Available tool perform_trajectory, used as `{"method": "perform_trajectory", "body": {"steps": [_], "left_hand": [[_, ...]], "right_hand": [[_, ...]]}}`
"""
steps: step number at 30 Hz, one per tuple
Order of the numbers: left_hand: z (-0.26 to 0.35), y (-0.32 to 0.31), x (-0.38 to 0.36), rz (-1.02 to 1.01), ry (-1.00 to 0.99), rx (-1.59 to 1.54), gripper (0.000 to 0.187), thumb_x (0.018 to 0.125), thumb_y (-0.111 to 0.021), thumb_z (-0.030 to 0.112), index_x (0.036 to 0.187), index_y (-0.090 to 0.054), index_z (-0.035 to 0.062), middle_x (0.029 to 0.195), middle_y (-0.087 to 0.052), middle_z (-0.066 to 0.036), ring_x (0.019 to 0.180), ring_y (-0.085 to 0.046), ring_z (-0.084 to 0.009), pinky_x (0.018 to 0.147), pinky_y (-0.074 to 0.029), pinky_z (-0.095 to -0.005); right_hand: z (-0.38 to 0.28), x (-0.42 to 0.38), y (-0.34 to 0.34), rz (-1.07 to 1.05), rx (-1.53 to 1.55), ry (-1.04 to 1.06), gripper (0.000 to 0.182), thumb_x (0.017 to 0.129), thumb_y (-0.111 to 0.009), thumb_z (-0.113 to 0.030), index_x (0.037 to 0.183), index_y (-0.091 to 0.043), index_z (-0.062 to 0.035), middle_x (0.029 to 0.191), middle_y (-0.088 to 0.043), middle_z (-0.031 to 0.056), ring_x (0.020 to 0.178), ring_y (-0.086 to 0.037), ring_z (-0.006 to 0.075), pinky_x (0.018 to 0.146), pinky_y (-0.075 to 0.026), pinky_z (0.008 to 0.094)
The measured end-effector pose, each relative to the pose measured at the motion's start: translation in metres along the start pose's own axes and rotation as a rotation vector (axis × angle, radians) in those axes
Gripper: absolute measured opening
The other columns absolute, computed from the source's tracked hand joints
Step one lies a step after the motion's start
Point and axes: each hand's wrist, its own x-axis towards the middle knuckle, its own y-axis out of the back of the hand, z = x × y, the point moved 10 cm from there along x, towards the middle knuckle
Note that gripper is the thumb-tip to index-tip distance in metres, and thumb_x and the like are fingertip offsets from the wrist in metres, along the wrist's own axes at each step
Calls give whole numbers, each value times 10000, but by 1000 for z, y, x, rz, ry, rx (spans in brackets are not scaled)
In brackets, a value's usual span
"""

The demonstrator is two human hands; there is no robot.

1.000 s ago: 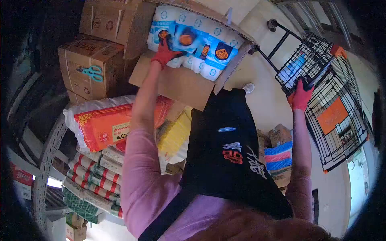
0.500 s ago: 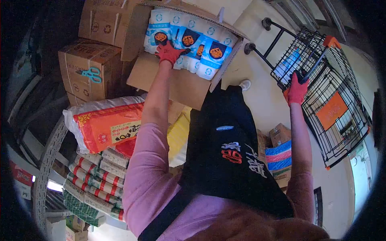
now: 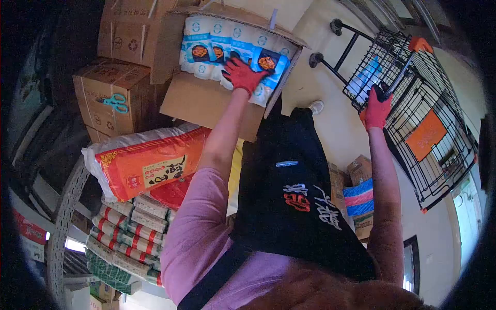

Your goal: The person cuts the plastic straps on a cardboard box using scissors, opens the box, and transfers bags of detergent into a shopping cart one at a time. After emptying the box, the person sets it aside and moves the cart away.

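My left hand (image 3: 244, 75), in a red glove, lies with fingers spread on blue and white packets (image 3: 200, 50) that stand in rows inside an open cardboard box (image 3: 209, 98). It touches the packets near the middle of the row. At the right, my right hand (image 3: 377, 109), also red-gloved, is closed round the black handle part of a wire shopping cart (image 3: 423, 77) with orange corners. A blue and white packet (image 3: 366, 75) shows through the cart's wire near that hand.
Closed cartons (image 3: 106, 93) stand left of the open box, one with teal scissors (image 3: 118, 103) on it. Below lie a red and white sack (image 3: 139, 165) and stacked striped bundles (image 3: 129, 227). A metal rack post (image 3: 64, 217) rises at the left; more cartons (image 3: 360, 169) stand behind my right arm.
My left hand has moved right across the packets, from the left part of the row to the middle. My right hand stays on the cart. The whole view has shifted slightly.
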Motion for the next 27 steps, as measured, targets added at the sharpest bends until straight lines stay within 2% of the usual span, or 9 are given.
{"method": "perform_trajectory", "body": {"steps": [3, 7, 11, 12, 15, 16, 19, 22, 27], "left_hand": [[-19, -32, 27, -50, 33, -172, 1353, 481, -675, 747, 1381, -111, -91, 1420, -174, -312, 1344, -148, -415, 1083, -118, -514], [-16, -33, 10, -82, 66, -271, 1357, 481, -677, 751, 1377, -115, -99, 1424, -186, -298, 1345, -189, -372, 1098, -171, -413], [-2, -17, -19, -222, 54, -180, 1357, 480, -674, 757, 1353, -143, -137, 1397, -266, -288, 1298, -311, -342, 1039, -315, -360], [1, -18, -16, -134, -25, -181, 1270, 512, -702, 701, 1363, -186, -88, 1377, -318, -273, 1256, -379, -329, 1005, -353, -355], [14, -42, -32, -298, -139, -494, 1179, 522, -741, 626, 1367, -232, -19, 1372, -337, -258, 1248, -387, -324, 993, -363, -366], [18, -38, -35, -248, -187, -523, 1201, 538, -730, 617, 1371, -193, -62, 1385, -319, -252, 1259, -380, -323, 992, -367, -363], [16, -34, -36, -189, -93, -108, 1182, 554, -744, 577, 1373, -182, -64, 1363, -363, -237, 1214, -435, -315, 981, -379, -351], [20, -40, -30, -112, -149, -91, 1146, 562, -752, 552, 1359, -206, -66, 1336, -402, -225, 1164, -482, -303, 964, -394, -350], [17, -37, -21, -213, -166, -495, 1101, 520, -792, 506, 1321, -291, -60, 1294, -449, -226, 1151, -492, -300, 952, -405, -360]], "right_hand": [[-3, 0, 2, 14, -56, 5, 572, 774, -663, -342, 1209, -463, -30, 956, -643, 142, 856, -621, 252, 756, -468, 355], [-6, -2, -2, -24, 44, 1, 524, 765, -666, -335, 1172, -489, -57, 945, -641, 136, 848, -621, 263, 756, -468, 364], [-31, -11, 5, 8, -62, 14, 467, 781, -661, -308, 1154, -506, -74, 958, -641, 114, 852, -617, 241, 751, -469, 354], [-30, -12, 4, 0, -10, -12, 461, 782, -660, -301, 1155, -507, -78, 958, -641, 112, 853, -617, 237, 750, -470, 354], [-22, -12, -1, -13, 74, -42, 444, 787, -660, -279, 1161, -511, -92, 956, -643, 104, 853, -616, 226, 746, -470, 351], [-17, -8, -2, -7, 53, -18, 439, 788, -659, -271, 1164, -512, -98, 954, -643, 101, 848, -617, 222, 744, -471, 349], [-16, -9, 1, 6, 45, -12, 445, 785, -661, -274, 1171, -513, -111, 949, -646, 98, 844, -617, 217, 740, -471, 347], [-16, -10, -2, -12, 43, -43, 473, 776, -665, -301, 1183, -508, -118, 953, -647, 105, 855, -619, 224, 749, -472, 353], [-2, 0, -2, -12, -11, -5, 536, 760, -669, -348, 1197, -491, -95, 975, -645, 132, 892, -620, 273, 771, -469, 376]]}}
